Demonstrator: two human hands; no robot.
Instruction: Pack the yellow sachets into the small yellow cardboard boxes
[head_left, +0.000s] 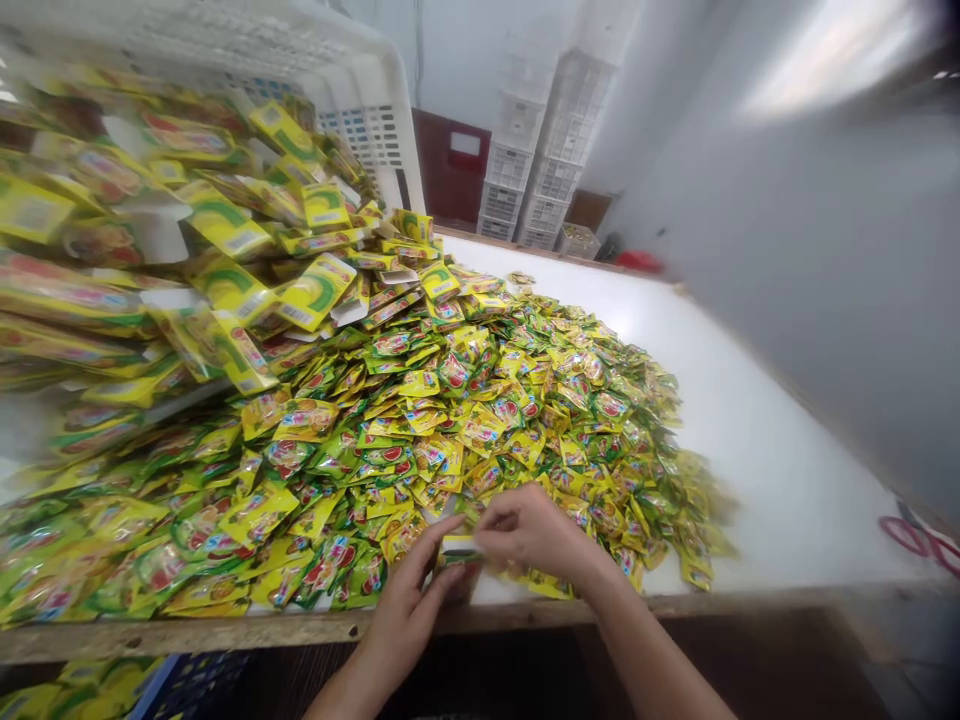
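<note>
My left hand (417, 592) is closed around a small yellow-and-green carton (459, 544) near the table's front edge, its pale end facing up. Against that end, my right hand (536, 532) is curled with the fingers pinched together. Blur and the fingers themselves hide what, if anything, is in that pinch. Just beyond both hands spreads a large heap of small shiny sachets (450, 400), yellow and green with red fruit pictures.
A white plastic crate (405, 140) lies tipped at the left, spilling yellow cartons (319, 290) onto the white table (780, 460). Red-handled scissors (904, 535) rest at the right edge. Stacked crates (551, 180) stand behind. A blue basket (161, 690) sits below the table.
</note>
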